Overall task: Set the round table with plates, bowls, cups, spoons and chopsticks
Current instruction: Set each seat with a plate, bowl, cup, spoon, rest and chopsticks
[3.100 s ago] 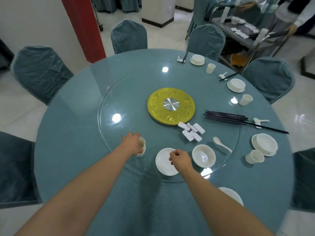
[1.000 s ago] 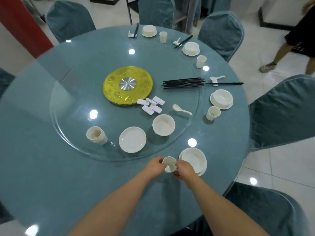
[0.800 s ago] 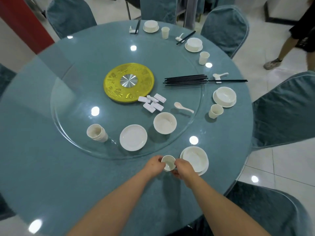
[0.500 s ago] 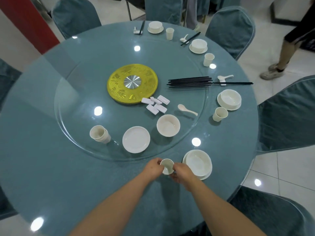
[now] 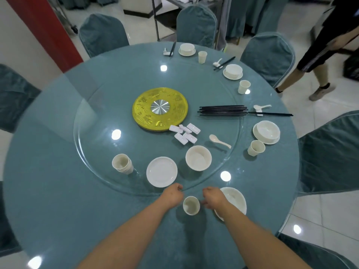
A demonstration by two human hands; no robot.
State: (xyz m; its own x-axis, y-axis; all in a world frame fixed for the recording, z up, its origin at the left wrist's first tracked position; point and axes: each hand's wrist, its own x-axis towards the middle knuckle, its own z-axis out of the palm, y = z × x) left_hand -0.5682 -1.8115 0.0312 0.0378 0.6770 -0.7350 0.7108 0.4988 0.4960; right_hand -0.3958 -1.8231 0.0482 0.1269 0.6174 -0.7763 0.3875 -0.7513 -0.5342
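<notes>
Your left hand (image 5: 173, 197) sits just left of the cup (image 5: 191, 205), fingers loosely curled and holding nothing. Your right hand (image 5: 213, 197) sits just right of it, fingertips beside the rim; contact cannot be confirmed. The cup stands upright on the tablecloth, near your edge of the round table (image 5: 58, 191), just outside the rim of the glass turntable (image 5: 93, 144). A bowl on a plate (image 5: 236, 199) lies directly right of your right hand, partly under the wrist.

On the turntable: 1 plate (image 5: 161, 171), 1 bowl (image 5: 198, 157), a cup stack (image 5: 122, 164), 1 spoon (image 5: 219, 141), rests (image 5: 184, 133) and bundled chopsticks (image 5: 222, 110).

3 settings line the far-right edge. The table's left half shows bare cloth. A passer-by (image 5: 322, 53) crosses the floor beyond.
</notes>
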